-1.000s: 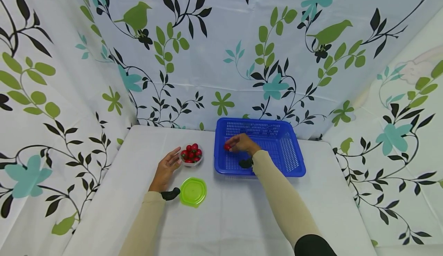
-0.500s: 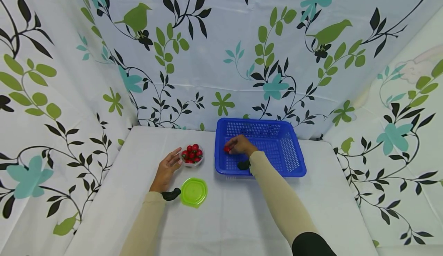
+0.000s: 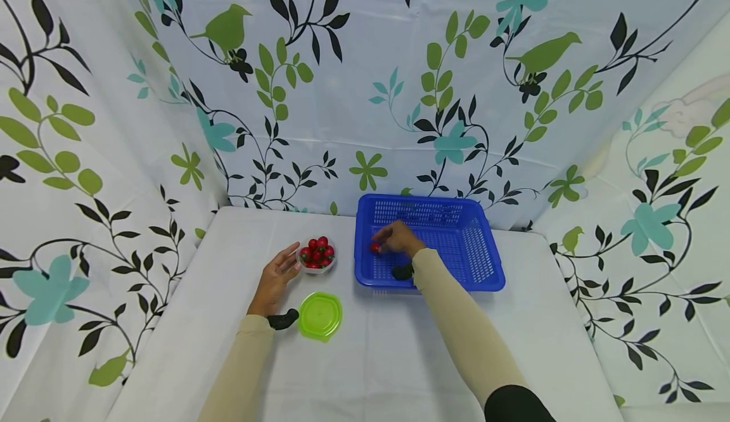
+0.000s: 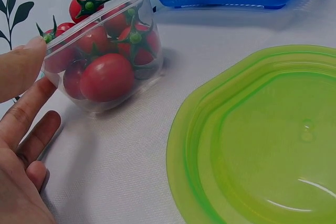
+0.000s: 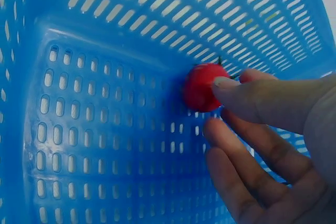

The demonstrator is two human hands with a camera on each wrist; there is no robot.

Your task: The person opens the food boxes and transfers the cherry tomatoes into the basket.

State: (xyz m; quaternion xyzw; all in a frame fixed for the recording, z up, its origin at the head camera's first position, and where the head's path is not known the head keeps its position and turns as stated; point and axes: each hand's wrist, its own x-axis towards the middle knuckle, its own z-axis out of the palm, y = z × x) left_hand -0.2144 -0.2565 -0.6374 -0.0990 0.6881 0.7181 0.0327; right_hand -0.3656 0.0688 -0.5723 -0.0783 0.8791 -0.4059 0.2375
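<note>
Sleeves (image 3: 473, 327) of pale beige run up from the bottom edge of the head view, one left of centre and one right, the right one with a black band (image 3: 516, 405) at the lower edge. Beneath them spreads a white bench (image 3: 376, 371). Next beyond, just left of centre, a lime-green lid (image 3: 320, 316) lies flat, close beside a small dark object (image 3: 283, 319) at the left wrist. Further up, the left hand (image 3: 272, 284) has its fingers released and loosely spread alongside a clear container (image 3: 315, 271); in the left wrist view the thumb's tip overlaps the rim at the left, and how firmly it touches I cannot tell. Red tomatoes (image 4: 107, 77) with green stalks rise above that rim. Right of centre in the head view, the right hand (image 3: 400, 238) is inside a blue slotted basket (image 3: 485, 287), its fingers grasping a single tomato (image 5: 202, 87) in the basket's left part; whether the fruit touches the basket's floor I cannot tell. Farthest off, a curtain (image 3: 353, 92) printed with green birds, turquoise flowers and dark leafy twigs fills the upper frame and both sides.
</note>
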